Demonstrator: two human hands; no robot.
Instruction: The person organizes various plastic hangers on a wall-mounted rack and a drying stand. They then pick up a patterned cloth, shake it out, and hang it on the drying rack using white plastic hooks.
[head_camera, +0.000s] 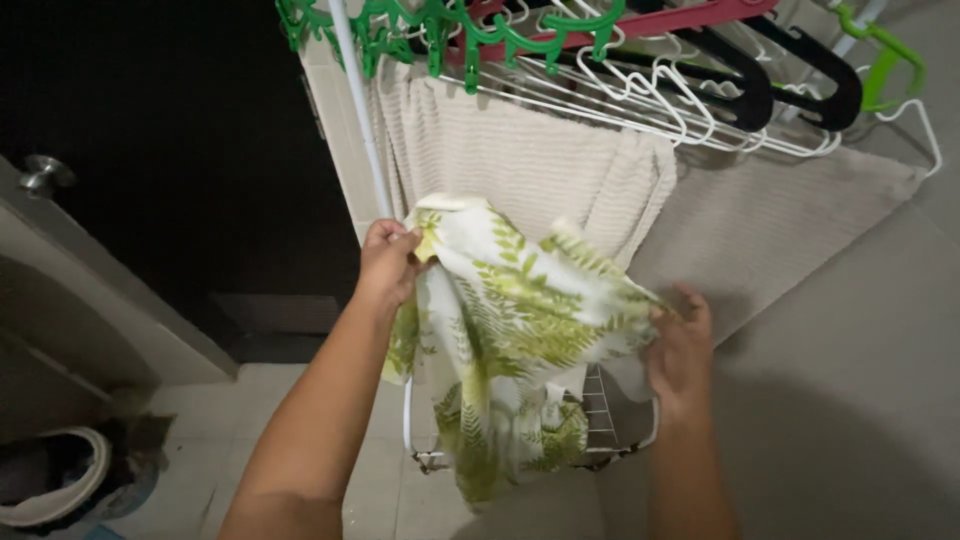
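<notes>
- A white cloth printed with green fern leaves (510, 320) was held up in front of a wire drying rack (600, 420), spread between both hands.
- The left hand (388, 265) was clamped on the cloth's upper corner, close to a white upright pole (362, 120).
- The right hand (682, 340) was closed on the cloth's opposite edge, fingers curled into the fabric.
- The lower part of the cloth hung loose, down past the rack's bottom rail and above the tiled floor (250, 420).
- A beige ribbed towel (520, 150) was draped over the rack behind, beneath a cluster of green, white, black and red hangers (640, 60).
- It was judged that the dangling end could brush the floor and be dirtied if the hands were lowered.
- It was judged that the loose fabric might snag on the rack's wire, or slip where only a corner was pinched.
</notes>
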